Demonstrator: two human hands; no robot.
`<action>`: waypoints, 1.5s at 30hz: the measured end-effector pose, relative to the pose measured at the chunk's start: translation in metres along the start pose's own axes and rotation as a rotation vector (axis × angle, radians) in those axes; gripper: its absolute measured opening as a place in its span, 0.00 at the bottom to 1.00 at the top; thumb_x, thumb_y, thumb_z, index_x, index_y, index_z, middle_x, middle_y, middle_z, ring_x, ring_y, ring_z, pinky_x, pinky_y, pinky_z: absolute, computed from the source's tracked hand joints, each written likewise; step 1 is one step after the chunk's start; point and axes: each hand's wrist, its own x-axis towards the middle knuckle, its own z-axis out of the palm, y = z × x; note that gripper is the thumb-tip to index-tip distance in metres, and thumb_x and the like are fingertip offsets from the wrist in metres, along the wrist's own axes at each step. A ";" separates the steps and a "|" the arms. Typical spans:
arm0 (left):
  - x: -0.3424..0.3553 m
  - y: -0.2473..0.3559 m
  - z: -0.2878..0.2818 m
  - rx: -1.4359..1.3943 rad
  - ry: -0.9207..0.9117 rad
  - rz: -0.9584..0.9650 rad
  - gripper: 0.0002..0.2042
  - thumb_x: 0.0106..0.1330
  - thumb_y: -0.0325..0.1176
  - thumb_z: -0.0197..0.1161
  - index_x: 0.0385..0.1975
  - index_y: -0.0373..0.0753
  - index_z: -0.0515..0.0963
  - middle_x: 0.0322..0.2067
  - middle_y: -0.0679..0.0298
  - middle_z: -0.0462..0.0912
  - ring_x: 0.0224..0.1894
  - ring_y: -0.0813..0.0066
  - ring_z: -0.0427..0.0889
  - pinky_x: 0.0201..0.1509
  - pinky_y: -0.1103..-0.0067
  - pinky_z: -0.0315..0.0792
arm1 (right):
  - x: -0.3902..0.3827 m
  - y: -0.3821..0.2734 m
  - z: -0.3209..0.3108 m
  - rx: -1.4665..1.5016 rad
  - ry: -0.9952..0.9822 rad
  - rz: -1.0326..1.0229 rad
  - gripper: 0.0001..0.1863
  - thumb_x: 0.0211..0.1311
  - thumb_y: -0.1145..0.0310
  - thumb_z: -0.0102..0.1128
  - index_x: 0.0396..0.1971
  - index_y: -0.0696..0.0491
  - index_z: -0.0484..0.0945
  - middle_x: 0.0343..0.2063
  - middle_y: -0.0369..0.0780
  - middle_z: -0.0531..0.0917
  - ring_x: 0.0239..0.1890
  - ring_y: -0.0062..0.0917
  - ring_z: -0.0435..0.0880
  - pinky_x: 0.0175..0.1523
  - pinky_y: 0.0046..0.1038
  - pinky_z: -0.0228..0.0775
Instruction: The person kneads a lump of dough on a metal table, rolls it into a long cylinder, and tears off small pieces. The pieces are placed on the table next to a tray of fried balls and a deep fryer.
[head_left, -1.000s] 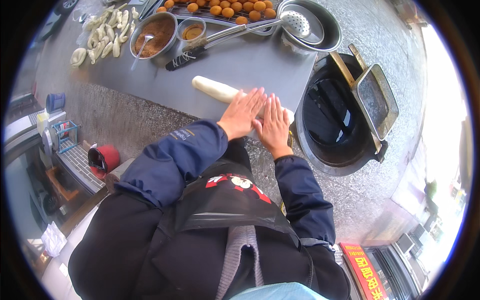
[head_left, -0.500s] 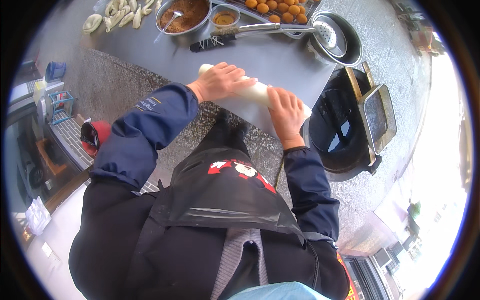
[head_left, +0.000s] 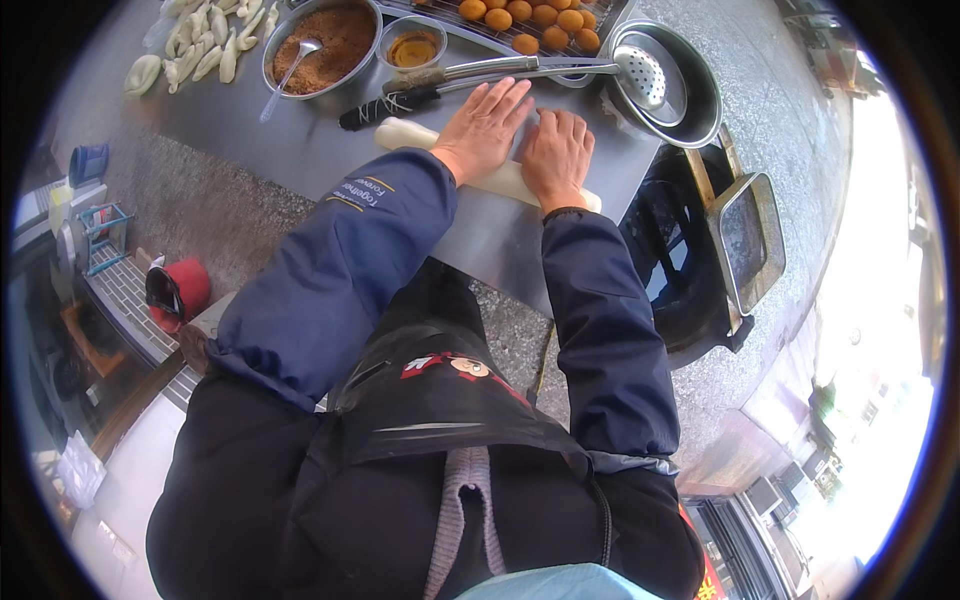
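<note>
A long pale dough roll lies slantwise across the steel table. My left hand rests on its middle, fingers stretched forward and slightly apart past the roll. Close beside it, my right hand presses palm down on the roll nearer its right end. Neither hand grips the dough; both are open over it. The left end of the roll sticks out bare beyond my left hand, and a short end shows right of my right wrist. Part of the roll is hidden under my hands.
Beyond the dough lie long-handled tools, one a perforated skimmer resting in a metal pot. Farther back are a bowl of brown crumbs with a spoon, a small tub, twisted dough pieces and fried balls. A dark wok stands right.
My hands have come closer together and moved forward, from around the roll to flat on top of it. The camera view has shifted slightly too.
</note>
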 end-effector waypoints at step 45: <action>-0.204 -0.011 -0.112 -0.049 -0.367 -0.670 0.38 0.72 0.57 0.46 0.75 0.40 0.49 0.76 0.59 0.49 0.77 0.58 0.49 0.73 0.42 0.41 | -0.175 0.000 -0.093 -0.199 -0.435 -0.034 0.41 0.65 0.46 0.56 0.72 0.53 0.57 0.73 0.42 0.59 0.76 0.36 0.54 0.76 0.46 0.43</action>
